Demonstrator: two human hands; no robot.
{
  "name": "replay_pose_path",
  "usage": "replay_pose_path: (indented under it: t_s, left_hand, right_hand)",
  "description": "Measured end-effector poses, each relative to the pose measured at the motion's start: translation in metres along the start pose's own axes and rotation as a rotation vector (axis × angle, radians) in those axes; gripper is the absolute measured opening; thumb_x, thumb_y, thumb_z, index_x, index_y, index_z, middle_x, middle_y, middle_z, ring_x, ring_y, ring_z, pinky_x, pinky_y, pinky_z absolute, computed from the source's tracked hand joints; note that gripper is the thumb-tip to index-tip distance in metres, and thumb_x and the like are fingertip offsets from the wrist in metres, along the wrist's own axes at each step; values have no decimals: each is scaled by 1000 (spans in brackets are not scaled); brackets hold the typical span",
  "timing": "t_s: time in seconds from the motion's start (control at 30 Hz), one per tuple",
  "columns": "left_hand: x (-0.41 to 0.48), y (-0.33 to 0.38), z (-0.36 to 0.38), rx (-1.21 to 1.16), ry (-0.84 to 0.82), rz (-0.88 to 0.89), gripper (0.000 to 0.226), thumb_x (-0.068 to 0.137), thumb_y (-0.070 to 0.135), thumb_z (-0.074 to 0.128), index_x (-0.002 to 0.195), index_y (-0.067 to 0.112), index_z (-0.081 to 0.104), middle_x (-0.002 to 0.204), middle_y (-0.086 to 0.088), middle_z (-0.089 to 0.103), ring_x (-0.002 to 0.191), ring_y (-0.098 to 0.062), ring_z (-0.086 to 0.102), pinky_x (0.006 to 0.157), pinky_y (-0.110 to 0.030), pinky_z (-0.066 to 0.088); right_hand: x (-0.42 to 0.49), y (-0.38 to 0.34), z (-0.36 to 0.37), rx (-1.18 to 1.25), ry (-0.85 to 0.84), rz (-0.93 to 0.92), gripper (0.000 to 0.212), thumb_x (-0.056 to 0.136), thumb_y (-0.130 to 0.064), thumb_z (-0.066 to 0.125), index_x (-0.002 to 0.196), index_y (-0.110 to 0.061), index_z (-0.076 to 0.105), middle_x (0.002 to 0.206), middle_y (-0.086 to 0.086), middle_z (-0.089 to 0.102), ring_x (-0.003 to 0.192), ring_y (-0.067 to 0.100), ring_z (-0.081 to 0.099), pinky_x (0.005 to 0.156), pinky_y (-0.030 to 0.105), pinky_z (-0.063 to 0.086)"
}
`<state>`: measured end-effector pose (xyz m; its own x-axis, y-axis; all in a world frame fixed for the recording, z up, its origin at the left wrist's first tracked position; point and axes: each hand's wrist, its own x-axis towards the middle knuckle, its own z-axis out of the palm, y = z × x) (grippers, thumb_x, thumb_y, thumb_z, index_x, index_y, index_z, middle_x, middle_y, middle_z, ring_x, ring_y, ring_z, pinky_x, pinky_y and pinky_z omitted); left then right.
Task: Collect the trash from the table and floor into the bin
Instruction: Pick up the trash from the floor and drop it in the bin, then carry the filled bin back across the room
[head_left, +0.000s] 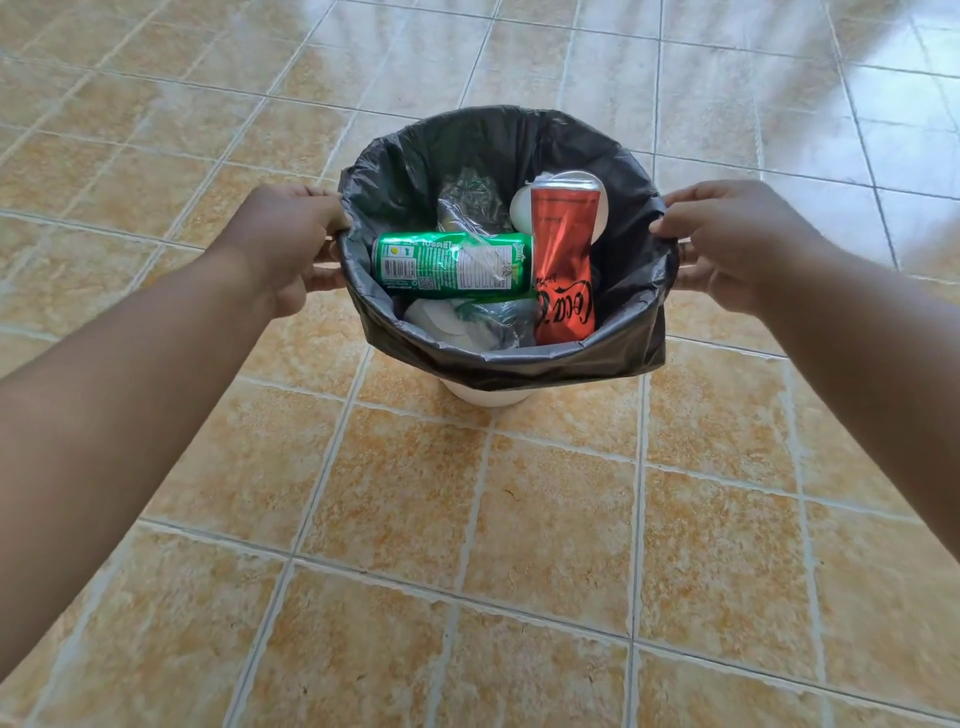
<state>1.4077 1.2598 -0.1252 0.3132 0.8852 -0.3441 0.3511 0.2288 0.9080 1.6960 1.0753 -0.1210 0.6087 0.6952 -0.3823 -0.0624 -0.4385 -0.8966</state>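
A white bin (488, 397) lined with a black plastic bag (524, 364) stands on the tiled floor in front of me. My left hand (283, 244) grips the bin's left rim over the bag, and my right hand (727, 239) grips the right rim. Inside lie a green soda can (452, 265) on its side, a dented red cola can (563, 260) standing tilted, a white round piece (519, 208) behind it, and crumpled clear plastic (470, 200). More white and clear scraps (457, 322) sit under the green can.
Orange-beige floor tiles (467, 545) with pale grout spread all around the bin. A bright glare lies on the tiles at the far right (883, 104). No table or other object is in view.
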Motion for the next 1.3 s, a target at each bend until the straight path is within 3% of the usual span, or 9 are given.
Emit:
replay_pose_path:
  t_s: [0.13,0.23,0.33,0.43,0.57,0.73,0.97,1.07,1.3]
  left_hand:
    - [1,0,-2,4,-14,-16,23,92,1,48,81,20,54,78,-1,63,63,-15,61,57,-34,57]
    - [-15,-7,-7,4,-26,8,23,90,2,49,81,22,57,75,3,67,58,-11,65,50,-30,54]
    - [-45,-15,-24,7,-88,12,25,89,3,49,89,25,62,79,5,70,64,-11,66,52,-33,56]
    - [-88,-23,-49,-63,-201,-60,31,91,3,47,100,29,61,85,5,70,67,-11,64,51,-32,55]
    - [-162,-25,-83,-99,-256,-217,38,95,-1,47,108,34,58,88,0,64,65,-12,62,52,-35,55]
    - [-257,14,-123,-129,-264,-417,41,96,-3,48,112,34,59,95,-11,57,68,-15,61,52,-37,55]
    - [-352,140,-185,-174,-197,-497,43,95,-3,51,110,36,62,81,3,62,70,-12,61,51,-33,55]
    - [-382,211,-218,-202,-138,-463,43,95,-4,50,113,34,59,83,2,61,71,-10,62,52,-32,54]
    - [-434,365,-308,-313,-24,-313,41,96,-5,49,116,30,55,92,-6,60,71,-11,63,50,-31,55]
  right_hand:
    - [-5,2,1,-21,12,-21,18,92,4,54,87,-12,63,81,8,63,71,22,66,61,38,61]
    - [-23,11,8,-66,80,-60,18,91,2,52,94,-13,62,84,6,63,67,13,71,60,32,60]
    - [-54,17,11,-58,91,-75,19,90,-1,51,100,-13,62,87,3,62,70,10,71,60,29,59]
    - [-101,17,13,28,56,-65,24,87,2,50,95,-17,63,79,1,60,64,11,66,50,29,54]
    - [-175,15,9,75,-51,52,34,85,3,52,102,-24,66,82,7,50,73,16,58,49,28,53]
    - [-272,-13,-6,75,-150,284,42,92,6,53,103,-33,67,80,-4,50,76,11,55,61,38,55]
    - [-365,-148,-17,47,-136,405,43,94,8,51,105,-31,65,82,-4,57,76,8,61,66,38,53]
    - [-389,-235,-18,44,-175,367,43,94,8,50,105,-31,64,99,12,55,87,18,60,69,40,51]
    - [-429,-442,0,15,-257,175,42,94,11,48,110,-26,61,107,17,53,90,24,58,68,38,49]
